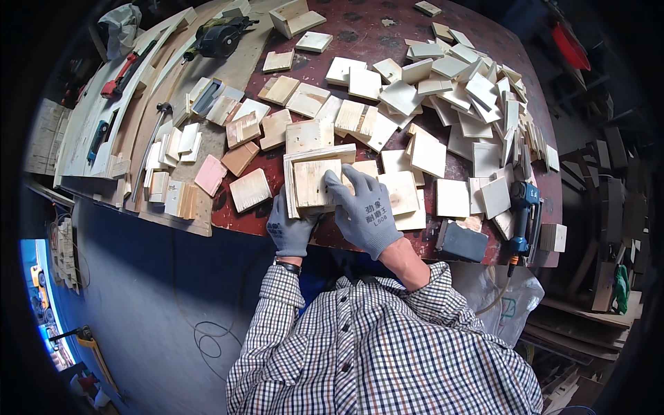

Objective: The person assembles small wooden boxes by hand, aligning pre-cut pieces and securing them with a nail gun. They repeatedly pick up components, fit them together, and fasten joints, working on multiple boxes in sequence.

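Both my hands wear grey work gloves. Near the front edge of the table, my left hand (286, 229) grips the lower left side of a pale wooden piece made of flat boards meeting at a corner, with a small square wooden block (312, 181) set against it. My right hand (365, 213) has its fingers bent onto the block's right side, pressing it toward the boards. Parts of the left fingers are hidden beneath the wood. More square wooden blocks (399, 192) lie right beside the right hand.
Loose wood blocks cover much of the dark red table (277, 41), heaped at the right. A blue nail gun (523, 211) with a hose lies by the right edge, near a dark grey box (462, 241). Leftward are a hammer (162, 109), a black power tool (220, 38) and a red tool (121, 77).
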The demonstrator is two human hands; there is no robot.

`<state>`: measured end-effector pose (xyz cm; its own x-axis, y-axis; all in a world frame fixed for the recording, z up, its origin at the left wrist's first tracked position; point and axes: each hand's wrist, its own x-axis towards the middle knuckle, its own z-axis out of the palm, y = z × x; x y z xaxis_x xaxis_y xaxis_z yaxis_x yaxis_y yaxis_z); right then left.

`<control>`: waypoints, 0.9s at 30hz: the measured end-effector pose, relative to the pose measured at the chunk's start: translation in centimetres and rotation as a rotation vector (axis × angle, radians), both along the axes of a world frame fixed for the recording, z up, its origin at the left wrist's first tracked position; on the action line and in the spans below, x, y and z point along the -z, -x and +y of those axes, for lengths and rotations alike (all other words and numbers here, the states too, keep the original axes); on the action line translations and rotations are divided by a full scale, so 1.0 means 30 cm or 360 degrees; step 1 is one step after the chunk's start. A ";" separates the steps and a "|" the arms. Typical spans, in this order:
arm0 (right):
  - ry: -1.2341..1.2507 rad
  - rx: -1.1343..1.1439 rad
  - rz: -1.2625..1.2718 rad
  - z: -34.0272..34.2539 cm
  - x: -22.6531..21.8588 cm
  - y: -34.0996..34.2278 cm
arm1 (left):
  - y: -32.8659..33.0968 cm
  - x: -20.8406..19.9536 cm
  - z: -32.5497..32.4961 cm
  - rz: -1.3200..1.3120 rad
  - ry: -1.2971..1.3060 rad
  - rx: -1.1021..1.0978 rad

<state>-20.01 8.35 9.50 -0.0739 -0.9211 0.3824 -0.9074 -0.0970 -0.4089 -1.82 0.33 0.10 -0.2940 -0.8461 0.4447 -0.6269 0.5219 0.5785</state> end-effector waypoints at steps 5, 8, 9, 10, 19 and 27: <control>-0.0130 -0.0175 0.0054 0.027 -0.045 0.068 | 0.001 -0.026 0.007 0.0165 -0.0027 -0.0019; -0.0156 -0.0289 0.0360 0.020 -0.010 0.114 | -0.008 -0.006 0.002 0.0117 -0.0080 0.0021; -0.0097 -0.0264 0.0386 0.017 -0.011 0.119 | -0.006 -0.010 0.002 0.0137 -0.0074 0.0023; -0.0038 -0.0240 0.0412 0.016 -0.013 0.122 | -0.003 -0.015 0.002 0.0157 -0.0067 0.0024; -0.0047 -0.0398 0.0258 -0.028 -0.038 0.170 | -0.010 0.018 -0.008 0.0230 -0.0022 0.0040; -0.0060 -0.0206 0.0114 0.016 -0.019 0.150 | 0.000 -0.003 0.000 0.0174 -0.0062 -0.0030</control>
